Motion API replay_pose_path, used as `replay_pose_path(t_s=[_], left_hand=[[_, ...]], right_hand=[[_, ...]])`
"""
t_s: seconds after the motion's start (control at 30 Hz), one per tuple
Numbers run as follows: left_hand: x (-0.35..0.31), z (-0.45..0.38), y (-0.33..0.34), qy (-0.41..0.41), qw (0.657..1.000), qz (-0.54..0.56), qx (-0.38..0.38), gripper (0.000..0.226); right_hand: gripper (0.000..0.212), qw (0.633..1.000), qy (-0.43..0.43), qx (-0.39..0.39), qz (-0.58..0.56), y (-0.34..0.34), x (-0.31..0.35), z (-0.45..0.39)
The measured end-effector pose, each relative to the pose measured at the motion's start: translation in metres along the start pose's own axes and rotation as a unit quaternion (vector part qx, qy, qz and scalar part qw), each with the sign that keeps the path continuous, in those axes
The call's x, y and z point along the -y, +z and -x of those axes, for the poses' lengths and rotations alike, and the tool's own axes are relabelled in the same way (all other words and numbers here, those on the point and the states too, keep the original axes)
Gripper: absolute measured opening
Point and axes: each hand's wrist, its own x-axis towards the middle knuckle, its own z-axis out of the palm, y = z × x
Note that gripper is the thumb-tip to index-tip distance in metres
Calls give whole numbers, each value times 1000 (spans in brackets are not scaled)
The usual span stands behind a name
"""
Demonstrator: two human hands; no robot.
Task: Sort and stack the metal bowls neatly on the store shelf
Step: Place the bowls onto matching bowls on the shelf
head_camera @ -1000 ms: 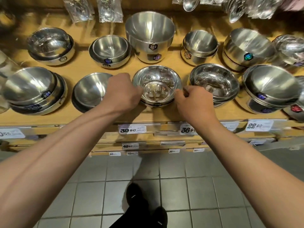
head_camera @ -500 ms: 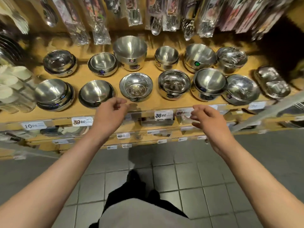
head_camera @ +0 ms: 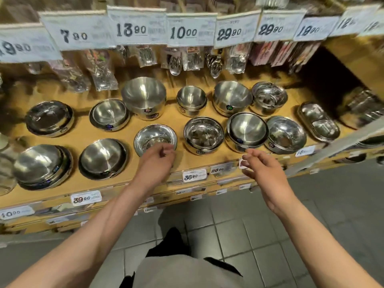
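Wooden shelf (head_camera: 182,161) carrying two rows of metal bowls (head_camera: 203,135) along its front and back edges, left hand (head_camera: 158,163) over the front edge just beside a shiny bowl (head_camera: 154,138), fingers loosely curled and empty, right hand (head_camera: 264,169) near the front edge, fingers relaxed, holding nothing

White price tags (head_camera: 141,28) hang in a row along the upper shelf edge, reading 7.90, 13.90, 10.00 and 29.90. Below them hang packets of spoons (head_camera: 175,64) in clear wrapping. Smaller price labels (head_camera: 194,175) line the lower shelf's front edge. Grey floor tiles (head_camera: 259,235) lie beneath, with a dark shoe (head_camera: 173,239) on them.
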Motion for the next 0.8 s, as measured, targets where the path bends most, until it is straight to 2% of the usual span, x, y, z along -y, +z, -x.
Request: replay_pose_path(t_s=[0.1, 0.27, 0.43, 0.53, 0.67, 0.73, 0.8], left_hand=[[-15, -14, 11, 21, 998, -50, 12, 16], [-35, -23, 36, 22, 999, -37, 28, 15], [-54, -28, 67, 26, 995, -86, 33, 10], [-72, -29, 93, 31, 996, -55, 56, 14], [-96, -31, 137, 27, 999, -37, 12, 9], [-106, -34, 159, 18, 999, -31, 1, 9], [-114, -36, 179, 4, 1000, -26, -9, 8]], right_hand=[[14, 1000, -2, -20, -10, -7, -2, -9], [23, 998, 15, -55, -12, -35, -14, -16], [16, 996, 12, -84, -12, -82, -11, -42], [15, 996, 3, -90, 21, -116, -6, -66], [11, 989, -26, -99, 103, -167, 8, -113], [21, 983, -39, -89, 155, -188, 12, -136], [45, 976, -34, -71, 204, -203, 14, -158]])
